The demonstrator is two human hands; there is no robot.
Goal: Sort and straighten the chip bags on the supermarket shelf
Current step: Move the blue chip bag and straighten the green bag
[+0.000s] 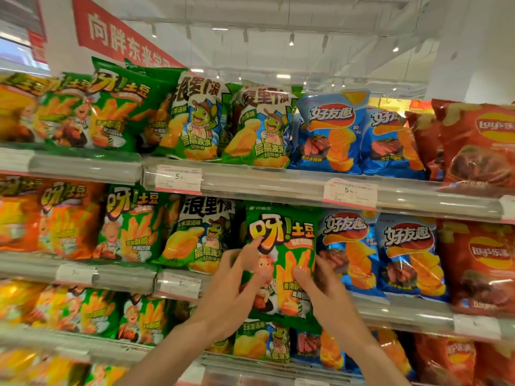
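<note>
A green chip bag with fries and a cartoon chef (281,246) stands upright at the front of the second shelf, between a green-and-white turtle bag (195,235) and a blue ridged-chip bag (348,246). My left hand (237,280) grips its left edge, with the thumb up on the front by the logo. On the other side my right hand (317,285) grips the right edge, thumb across the front. The bag's lower part hangs over the shelf rail (404,307).
The top shelf carries green fry bags (119,107), turtle bags (259,126), blue bags (328,132) and red Lay's bags (479,140). Orange fry bags (55,218) fill the left, red Lay's (485,263) the right. Price tags (349,193) hang on the rails. More bags sit below.
</note>
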